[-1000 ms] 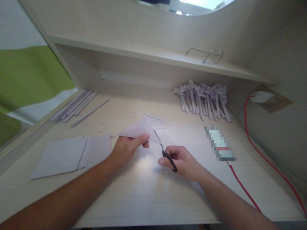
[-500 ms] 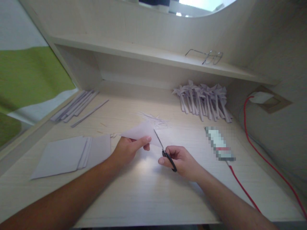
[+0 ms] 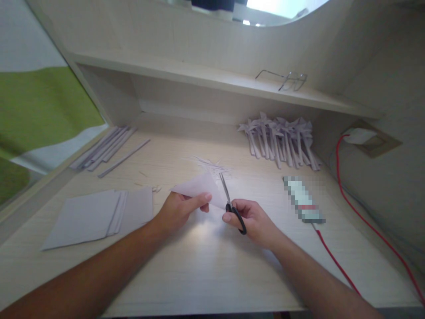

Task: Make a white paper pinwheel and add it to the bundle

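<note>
One sheet [image 3: 206, 184] pinched, left hand [image 3: 175, 208] | scissors [image 3: 229, 207] gripped, right hand [image 3: 257, 220] | scraps [image 3: 214, 168] just beyond | phone [image 3: 303, 201], pinwheels [image 3: 277, 130] rightward

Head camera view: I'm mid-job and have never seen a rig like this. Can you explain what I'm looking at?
There is no machine here: these are a person's two bare hands. One camera, worn on the head, takes every picture, looking forward and down.

The left hand holds a folded-looking piece of paper. The right hand holds black-handled scissors, blades slightly parted near the paper's edge; contact is hard to tell.

On the desk lie flat sheets and paper sticks at left, thin paper strips in the middle, and star-topped paper pieces and a pixelated device at right. Glasses rest on the shelf.
</note>
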A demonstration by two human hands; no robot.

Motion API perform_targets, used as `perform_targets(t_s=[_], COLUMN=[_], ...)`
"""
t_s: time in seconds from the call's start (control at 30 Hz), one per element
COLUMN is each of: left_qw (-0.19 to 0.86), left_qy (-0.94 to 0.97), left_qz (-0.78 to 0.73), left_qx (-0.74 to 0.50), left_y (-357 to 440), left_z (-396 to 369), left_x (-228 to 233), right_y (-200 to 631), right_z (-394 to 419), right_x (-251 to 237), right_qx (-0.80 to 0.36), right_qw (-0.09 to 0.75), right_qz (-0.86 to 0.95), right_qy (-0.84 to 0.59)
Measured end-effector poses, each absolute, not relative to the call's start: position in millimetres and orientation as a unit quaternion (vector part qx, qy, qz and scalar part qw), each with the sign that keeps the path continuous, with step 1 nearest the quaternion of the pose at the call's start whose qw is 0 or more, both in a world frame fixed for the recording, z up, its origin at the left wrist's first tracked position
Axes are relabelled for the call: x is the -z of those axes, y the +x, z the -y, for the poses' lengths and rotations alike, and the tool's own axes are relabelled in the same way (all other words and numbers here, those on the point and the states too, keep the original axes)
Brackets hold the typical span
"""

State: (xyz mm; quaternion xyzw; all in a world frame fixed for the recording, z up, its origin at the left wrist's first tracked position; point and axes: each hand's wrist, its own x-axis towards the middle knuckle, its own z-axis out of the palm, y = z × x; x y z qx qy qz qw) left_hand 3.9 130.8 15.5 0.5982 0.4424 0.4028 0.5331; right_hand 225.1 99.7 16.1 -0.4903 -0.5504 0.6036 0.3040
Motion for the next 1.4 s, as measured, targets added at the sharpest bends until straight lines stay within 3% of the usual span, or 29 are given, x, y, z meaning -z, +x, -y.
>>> perform_targets(t_s=[0.1, 0.27, 0.5, 0.7, 0.77, 0.9, 1.07, 1.4], left_qw=[0.557, 0.649, 0.703, 0.655, 0.625, 0.582, 0.546, 0.552], left_qy=[0.593, 0.587, 0.571, 0.597, 0.611, 0.629, 0.635, 0.602], left_qz=[-0.421, -0.358, -0.329, -0.363, -0.388, -0.425, -0.458, -0.476], left_qx=[-0.402, -0.326, -0.269, -0.287, -0.293, -0.292, -0.298, -0.326], left_y=[3, 1, 4, 4, 5, 8, 10, 11], left_z=[-132, -132, -131, -134, -135, -133, -132, -133], left_x=[-12, -10, -7, -2, -5, -16, -20, -19], right_y=[224, 220, 220, 231, 239, 262, 291, 296], right_z=[-102, -104, -102, -109, -115, -128, -136, -135], right_x=[-20, -19, -23, -22, -20, -19, -19, -22], right_qx=[-0.599, -0.55, -0.605, -0.491, -0.391, -0.198, -0.116, -0.073], right_qw=[0.338, 0.464, 0.441, 0.455, 0.428, 0.274, 0.121, 0.092], right_qz=[0.533, 0.482, 0.462, 0.508, 0.553, 0.647, 0.652, 0.638], right_qy=[-0.492, -0.499, -0.476, -0.543, -0.598, -0.683, -0.739, -0.761])
